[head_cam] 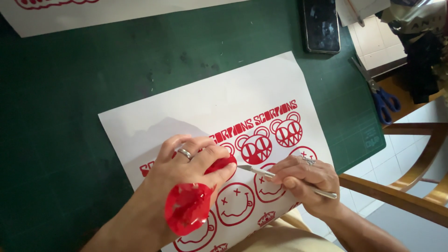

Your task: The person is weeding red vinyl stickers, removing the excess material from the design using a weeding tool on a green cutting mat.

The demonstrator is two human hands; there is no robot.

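The left hand [186, 161] presses down on the white sticker sheet [205, 107], its fingers [219, 163] closed on a lifted flap of red film [189, 207] that curls back over the wrist. The right hand [305, 179] holds a metal craft knife [280, 177] in a pen grip, fingers wrapped narrowly around the handle, with the blade tip resting on the sheet just beside the left fingertips. To do this step well, judged from the pose: keep the blade at a shallow angle, use only the tip to hold the red shapes down on the backing, and peel the waste film low and slowly so that thin outlines do not tear or lift with it. Keep the left fingertips clear of the blade edge. The sheet lies at a slant on the green cutting mat [70, 93] covering the desk, near the person's edge. It carries rows of red cut designs: round faces with crossed eyes, bear-like heads with toothed grins, and a line of lettering; its upper part is bare white. A dark phone [321, 25] and blue-handled scissors [380, 95] lie well apart, at the mat's far right.
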